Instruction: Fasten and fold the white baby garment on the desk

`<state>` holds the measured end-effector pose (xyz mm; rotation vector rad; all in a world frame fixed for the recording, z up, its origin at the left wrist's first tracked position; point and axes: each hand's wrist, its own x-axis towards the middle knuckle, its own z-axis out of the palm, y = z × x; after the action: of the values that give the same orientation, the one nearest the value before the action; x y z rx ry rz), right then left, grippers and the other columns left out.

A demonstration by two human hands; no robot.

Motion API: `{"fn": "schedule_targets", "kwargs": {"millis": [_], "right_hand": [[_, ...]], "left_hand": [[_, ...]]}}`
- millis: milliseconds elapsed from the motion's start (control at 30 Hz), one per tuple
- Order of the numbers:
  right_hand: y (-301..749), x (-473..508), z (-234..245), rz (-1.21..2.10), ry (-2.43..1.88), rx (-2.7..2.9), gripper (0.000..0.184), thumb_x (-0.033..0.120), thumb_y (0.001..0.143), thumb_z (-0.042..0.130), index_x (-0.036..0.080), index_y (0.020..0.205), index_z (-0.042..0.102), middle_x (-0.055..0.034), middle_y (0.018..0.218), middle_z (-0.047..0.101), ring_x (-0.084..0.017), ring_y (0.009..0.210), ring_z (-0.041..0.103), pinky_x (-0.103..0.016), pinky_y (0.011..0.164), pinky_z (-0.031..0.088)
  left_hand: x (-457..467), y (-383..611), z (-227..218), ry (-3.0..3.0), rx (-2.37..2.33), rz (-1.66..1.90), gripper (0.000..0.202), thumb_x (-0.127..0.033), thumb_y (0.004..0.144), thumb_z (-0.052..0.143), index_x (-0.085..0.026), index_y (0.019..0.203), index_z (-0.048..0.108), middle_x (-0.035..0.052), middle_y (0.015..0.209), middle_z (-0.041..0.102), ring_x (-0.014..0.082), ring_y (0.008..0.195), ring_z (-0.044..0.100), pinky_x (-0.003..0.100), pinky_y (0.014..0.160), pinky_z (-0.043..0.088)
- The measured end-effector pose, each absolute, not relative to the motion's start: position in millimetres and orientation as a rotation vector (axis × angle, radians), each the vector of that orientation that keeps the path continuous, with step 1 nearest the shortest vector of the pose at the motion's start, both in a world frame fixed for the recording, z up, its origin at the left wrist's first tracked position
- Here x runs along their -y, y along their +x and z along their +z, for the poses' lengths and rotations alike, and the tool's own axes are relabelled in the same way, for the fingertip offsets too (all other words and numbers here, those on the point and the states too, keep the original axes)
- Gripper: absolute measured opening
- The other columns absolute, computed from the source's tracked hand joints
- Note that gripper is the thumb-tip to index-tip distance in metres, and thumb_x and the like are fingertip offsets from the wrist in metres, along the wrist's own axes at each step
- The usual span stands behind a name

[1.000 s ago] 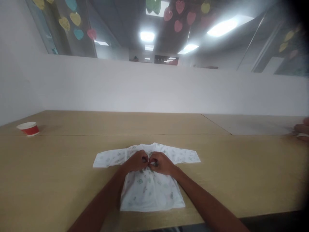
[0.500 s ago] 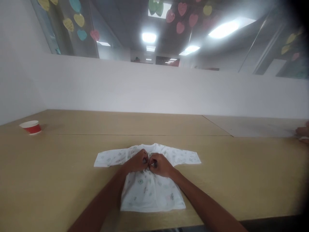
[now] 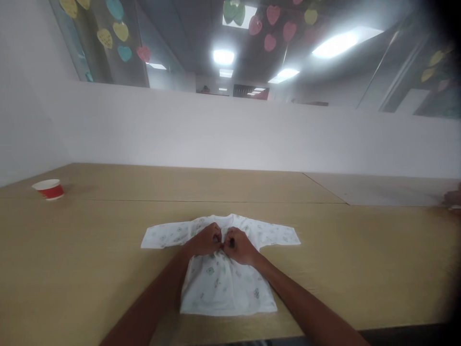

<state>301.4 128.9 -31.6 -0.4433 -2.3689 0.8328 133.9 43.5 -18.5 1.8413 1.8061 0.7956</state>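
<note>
A small white long-sleeved baby shirt (image 3: pixel 230 293) with a scattered print lies spread on the table, its sleeves out to both sides and its neckline away from me. At the middle of the chest, my left hand (image 3: pixel 208 239) pinches the front of the fabric. Close against it, my right hand (image 3: pixel 239 246) is also closed in a pinch on the shirt front. The cloth is gathered into creases below the fingertips. Whatever small part of the shirt sits between the fingers is hidden.
On the left of the wooden table (image 3: pixel 90 269) stands a red and white paper cup (image 3: pixel 52 190). Another person's hand (image 3: pixel 453 198) shows at the far right edge. Behind the table rises a white wall (image 3: pixel 187 129) below a window with heart-shaped notes (image 3: pixel 120 31).
Both hands stay at the chest of the shirt, with only a slight shift of the right fingers. The camera view has moved a little.
</note>
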Motion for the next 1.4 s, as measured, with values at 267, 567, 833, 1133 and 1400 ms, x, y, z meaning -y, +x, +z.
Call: {"fn": "schedule_targets", "kwargs": {"millis": [267, 567, 833, 1133, 1400], "right_hand": [[304, -130, -30, 0.735, -0.507, 2.393, 0.01, 0.01, 0.067, 0.064, 0.015, 0.063, 0.057, -0.0031, 0.073, 0.056, -0.017, 0.073, 0.051, -0.027, 0.067, 0.038], [300, -125, -34, 0.668, -0.649, 2.403, 0.007, 0.011, 0.067, 0.065, 0.016, 0.065, 0.061, -0.0023, 0.077, 0.059, -0.019, 0.079, 0.053, -0.031, 0.073, 0.033], [305, -131, -23, 0.897, -0.424, 2.409, 0.013, 0.003, 0.065, 0.06, 0.015, 0.063, 0.057, 0.0002, 0.074, 0.056, -0.013, 0.068, 0.052, -0.023, 0.063, 0.037], [312, -138, -17, 0.934, 0.022, 2.446, 0.016, 0.001, 0.07, 0.054, 0.016, 0.074, 0.053, -0.0015, 0.087, 0.052, -0.012, 0.075, 0.051, -0.021, 0.064, 0.039], [308, -144, -19, 1.147, -0.022, 2.371, 0.015, 0.0, 0.071, 0.051, 0.015, 0.072, 0.056, -0.0022, 0.087, 0.056, -0.011, 0.073, 0.053, -0.019, 0.062, 0.04]], "left_hand": [[-42, 134, -14, 1.829, -1.801, 0.764, 0.012, -0.025, 0.073, 0.058, -0.014, 0.077, 0.056, 0.005, 0.094, 0.055, 0.016, 0.079, 0.054, 0.025, 0.068, 0.042], [-42, 135, -10, 1.834, -1.781, 0.767, 0.011, -0.025, 0.071, 0.058, -0.014, 0.073, 0.058, 0.0052, 0.093, 0.054, 0.0169, 0.082, 0.054, 0.025, 0.071, 0.042], [-42, 133, -7, 1.876, -1.737, 0.723, 0.013, -0.027, 0.074, 0.057, -0.014, 0.071, 0.056, 0.0056, 0.095, 0.054, 0.0176, 0.084, 0.052, 0.028, 0.074, 0.041], [-38, 132, 0, 1.815, -1.73, 0.681, 0.017, -0.024, 0.074, 0.058, -0.014, 0.087, 0.053, 0.0037, 0.09, 0.056, 0.0169, 0.079, 0.052, 0.027, 0.066, 0.04], [-42, 132, -10, 1.93, -1.748, 0.69, 0.007, -0.021, 0.074, 0.054, -0.014, 0.073, 0.052, 0.0029, 0.089, 0.053, 0.0146, 0.076, 0.052, 0.025, 0.067, 0.04]]}}
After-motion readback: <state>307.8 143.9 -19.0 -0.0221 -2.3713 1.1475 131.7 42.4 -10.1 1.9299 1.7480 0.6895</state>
